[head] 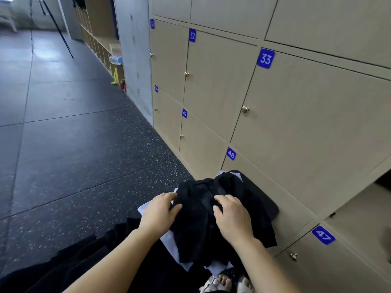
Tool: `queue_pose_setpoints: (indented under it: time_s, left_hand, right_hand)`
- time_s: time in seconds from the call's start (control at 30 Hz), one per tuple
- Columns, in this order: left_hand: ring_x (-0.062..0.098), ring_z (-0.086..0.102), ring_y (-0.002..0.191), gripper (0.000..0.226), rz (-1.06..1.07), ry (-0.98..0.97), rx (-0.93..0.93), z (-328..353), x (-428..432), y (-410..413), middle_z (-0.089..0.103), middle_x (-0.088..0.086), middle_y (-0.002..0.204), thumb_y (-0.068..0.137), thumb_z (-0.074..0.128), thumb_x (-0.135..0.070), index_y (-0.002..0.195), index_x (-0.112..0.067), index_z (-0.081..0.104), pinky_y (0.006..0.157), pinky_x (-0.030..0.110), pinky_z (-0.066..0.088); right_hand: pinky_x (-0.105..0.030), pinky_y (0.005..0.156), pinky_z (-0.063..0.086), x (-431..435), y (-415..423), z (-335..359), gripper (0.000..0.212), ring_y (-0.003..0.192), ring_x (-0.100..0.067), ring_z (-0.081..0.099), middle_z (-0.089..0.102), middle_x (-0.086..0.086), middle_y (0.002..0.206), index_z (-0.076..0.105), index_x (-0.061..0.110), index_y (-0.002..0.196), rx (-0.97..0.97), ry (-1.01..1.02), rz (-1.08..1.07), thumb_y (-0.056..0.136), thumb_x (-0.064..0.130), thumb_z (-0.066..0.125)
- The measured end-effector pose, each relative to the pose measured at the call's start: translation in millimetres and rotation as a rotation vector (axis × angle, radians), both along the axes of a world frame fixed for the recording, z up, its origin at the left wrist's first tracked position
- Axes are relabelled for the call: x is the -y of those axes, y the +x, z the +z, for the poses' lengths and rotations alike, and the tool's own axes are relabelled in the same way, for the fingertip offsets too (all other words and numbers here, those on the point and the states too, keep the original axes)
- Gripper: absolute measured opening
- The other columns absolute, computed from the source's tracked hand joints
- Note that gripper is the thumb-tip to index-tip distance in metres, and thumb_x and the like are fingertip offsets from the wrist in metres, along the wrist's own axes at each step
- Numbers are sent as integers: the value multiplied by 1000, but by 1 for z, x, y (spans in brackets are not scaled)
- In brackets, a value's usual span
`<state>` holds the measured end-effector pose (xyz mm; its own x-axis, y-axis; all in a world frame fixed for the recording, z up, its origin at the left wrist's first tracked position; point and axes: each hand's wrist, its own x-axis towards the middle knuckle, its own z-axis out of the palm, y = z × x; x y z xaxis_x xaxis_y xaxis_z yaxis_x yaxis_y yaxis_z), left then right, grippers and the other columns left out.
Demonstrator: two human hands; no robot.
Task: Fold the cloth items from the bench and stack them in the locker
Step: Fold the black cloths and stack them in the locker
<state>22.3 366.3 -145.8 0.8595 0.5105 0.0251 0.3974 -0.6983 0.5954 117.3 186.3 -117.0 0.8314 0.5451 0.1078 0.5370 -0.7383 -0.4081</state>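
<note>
In the head view, a limp, matte black cloth item (196, 225) is seen crumpled on top of a thin, smooth white cloth sheet (169, 240). Both lie on the dark, round-cornered surface (268, 201), just beside the beige laminate locker doors (306, 115). The black cloth's left edge is pinched by the left hand (159, 211), and a raised fold at its middle is gripped by the curled fingers of the right hand (231, 216). The soft fabric is judged likely to sag and bunch, so a crooked fold could result. The white sheet could be dragged along and slid off onto the speckled rubber floor (84, 155). An open locker compartment (359, 210) is seen at the right.
</note>
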Motion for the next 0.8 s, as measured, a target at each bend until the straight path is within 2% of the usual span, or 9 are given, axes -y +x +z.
queue_pose_setpoints:
  time_s: [0.1,0.27,0.37,0.47,0.6,0.7,0.8]
  left_hand:
    - [15,57,112,38,3,-28,7,-9,-7,31,63,-4,118,95,58,-38,129,-21,58,87,24,41]
    - [18,55,117,36,-27,-36,42,-18,-5,88,63,-4,121,95,57,-35,129,-22,59,93,28,42]
    - [20,56,115,33,-77,-54,47,-25,1,125,63,-2,119,95,58,-34,124,-19,60,96,32,44]
    - [19,56,114,30,-118,-63,13,-36,9,155,63,-1,117,95,56,-34,122,-21,61,95,32,44]
    - [17,55,113,27,-163,-46,-44,-54,14,173,63,-4,117,96,52,-32,120,-23,62,94,32,45]
    - [17,56,110,26,-168,-26,-62,-61,15,178,64,-5,114,95,51,-31,116,-23,63,92,35,46]
    - [18,57,111,27,-170,-48,-41,-58,16,178,65,-4,115,95,50,-27,118,-22,63,93,35,46]
  right_hand:
    - [-29,90,44,-17,32,-4,31,114,-17,50,60,3,120,58,19,127,19,7,-32,98,24,46]
    - [-27,85,44,-19,89,-16,31,116,-17,50,60,0,121,60,15,122,17,-7,-151,99,12,40]
    - [-25,71,38,-23,115,-26,26,106,-17,52,61,-2,113,64,11,106,-33,6,-198,99,11,38]
    - [-27,67,30,-32,133,-37,26,96,-20,50,62,-5,104,53,16,79,-114,-3,-235,100,22,39]
    - [-33,82,43,-42,146,-51,27,108,-23,52,63,-4,106,61,11,95,-172,10,-268,98,32,44]
    - [-36,80,50,-46,150,-57,23,100,-23,58,67,-1,94,63,16,87,-219,72,-298,92,36,53]
    - [-36,83,50,-47,149,-53,19,98,-20,60,69,5,96,66,18,99,-255,154,-304,88,32,59]
